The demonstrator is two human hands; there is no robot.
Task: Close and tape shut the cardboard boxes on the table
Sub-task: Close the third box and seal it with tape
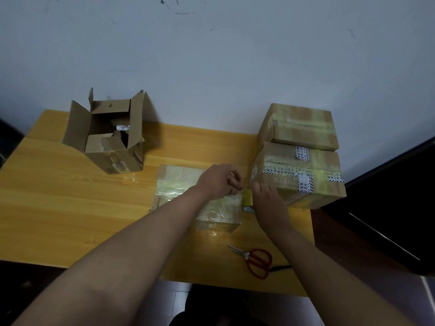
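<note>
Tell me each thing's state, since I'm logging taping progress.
Brown cardboard box at back left: flaps open, untaped.
Flat tape-covered box in the middle: closed, being taped.
Two stacked brown boxes at right: closed, taped.
Yellowish tape roll: held by right hand.
Left hand: pinching the tape end.
Red-handled scissors: closed, lying unused.

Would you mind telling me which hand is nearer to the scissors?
Right. The right hand holds the tape roll just above the scissors; the left hand is farther up and left.

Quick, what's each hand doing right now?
Left hand: pinching the tape's loose end.
Right hand: holding the tape roll.
</note>
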